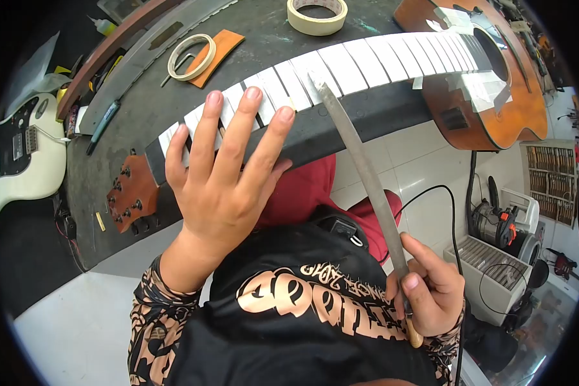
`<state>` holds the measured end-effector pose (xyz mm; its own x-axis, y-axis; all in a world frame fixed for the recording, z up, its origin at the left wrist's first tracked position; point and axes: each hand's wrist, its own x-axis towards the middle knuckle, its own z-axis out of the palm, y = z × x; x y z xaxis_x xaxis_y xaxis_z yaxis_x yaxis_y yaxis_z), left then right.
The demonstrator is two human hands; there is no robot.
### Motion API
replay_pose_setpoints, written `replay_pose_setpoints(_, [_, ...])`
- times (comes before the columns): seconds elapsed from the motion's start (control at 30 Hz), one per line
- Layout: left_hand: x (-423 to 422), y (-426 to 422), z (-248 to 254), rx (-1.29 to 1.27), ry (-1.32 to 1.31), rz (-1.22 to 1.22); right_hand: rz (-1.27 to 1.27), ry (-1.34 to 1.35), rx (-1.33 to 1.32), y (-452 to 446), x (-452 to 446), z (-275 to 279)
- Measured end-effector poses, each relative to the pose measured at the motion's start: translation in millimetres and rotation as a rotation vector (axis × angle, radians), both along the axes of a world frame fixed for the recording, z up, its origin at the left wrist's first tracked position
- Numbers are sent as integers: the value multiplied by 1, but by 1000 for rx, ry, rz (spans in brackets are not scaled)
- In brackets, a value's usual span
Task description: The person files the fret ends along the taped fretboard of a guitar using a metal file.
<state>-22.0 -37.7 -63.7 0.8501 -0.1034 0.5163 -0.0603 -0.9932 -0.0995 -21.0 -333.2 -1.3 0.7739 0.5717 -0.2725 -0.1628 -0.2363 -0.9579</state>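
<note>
An acoustic guitar [527, 117] lies across the workbench, its neck running left to the headstock [134, 192]. White tape strips [368, 63] cover the fretboard between the frets. With fingers spread, my left hand [222, 170] rests on the neck near the headstock end. My right hand [431, 289] grips a long metal file [361, 154] by its wooden handle end. The file slants up and left, and its tip meets the taped fretboard around the middle. Whether the tip presses on a fret or on tape, I cannot tell.
On the bench lie a large masking tape roll [316, 24], a thinner roll [185, 67] and an orange block [224, 51]. A blue pen-like tool [103, 127] lies farther left. A white electric guitar [35, 161] is at far left. A black cable [455, 257] hangs at right.
</note>
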Motion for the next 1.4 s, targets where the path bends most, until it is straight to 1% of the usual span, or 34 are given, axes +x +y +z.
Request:
replay_pose_setpoints(0.1, [0, -4, -16, 8, -54, 30, -82, -54, -5, 9, -4, -3])
replay_pose_setpoints(0.2, [2, -5, -33, -3, -269, -120, -40, -107, -41, 15, 2, 0])
replay_pose_setpoints(0.23, [3, -5, -34, 17, -273, -163, -27, -128, -52, 18, 5, 3])
replay_pose_setpoints(0.33, [8, -10, -28, -37, -243, -133, -40, -66, -119, 33, 10, 11])
replay_pose_setpoints(0.4, [13, -10, -25, -49, -236, -96, 15, -283, -183, 43, 13, 10])
replay_pose_setpoints(0.43, [13, -10, -26, -55, -236, -98, 13, -282, -189, 47, 14, 11])
replay_pose_setpoints(0.5, [13, -10, -30, 21, -210, -67, 39, -330, -247, 54, 14, 12])
replay_pose_setpoints(0.57, [15, -9, -36, 13, -241, -56, 23, -373, -275, 55, 9, 15])
replay_pose_setpoints(0.63, [16, -7, -39, 67, -279, -63, 14, -420, -310, 48, 1, 20])
replay_pose_setpoints(0.7, [17, -10, -39, 38, -290, -48, 111, -478, -432, 34, -10, 27])
replay_pose_setpoints(0.8, [15, -7, -37, 63, -270, -61, 72, -472, -450, 27, -24, 31])
replay_pose_setpoints(0.9, [15, -6, -39, 45, -282, -69, 81, -518, -495, 56, -2, 38])
replay_pose_setpoints(0.97, [15, -12, -39, 52, -307, 42, 44, -493, -466, 94, 31, 36])
replay_pose_setpoints(1.03, [12, -11, -39, 74, -266, 36, -55, -484, -384, 127, 60, 25])
replay_pose_setpoints(1.17, [13, -9, -41, 93, -284, 30, -48, -492, -352, 117, 53, 19])
replay_pose_setpoints(1.2, [14, -9, -42, 93, -292, 33, -26, -453, -370, 100, 38, 23])
replay_pose_setpoints(1.23, [15, -8, -42, 92, -301, 35, -2, -514, -397, 80, 20, 19])
replay_pose_setpoints(1.27, [15, -5, -41, 102, -294, -22, 25, -546, -412, 58, 1, 16])
replay_pose_setpoints(1.3, [14, -2, -40, 116, -285, -79, 42, -516, -409, 41, -12, 20])
replay_pose_setpoints(1.33, [14, -3, -40, 103, -286, -80, -10, -480, -350, 36, -23, 21])
replay_pose_setpoints(1.37, [13, -5, -41, 110, -283, -80, -11, -478, -343, 35, -23, 22])
replay_pose_setpoints(1.4, [12, -7, -43, 120, -285, -22, -4, -464, -349, 37, -21, 24])
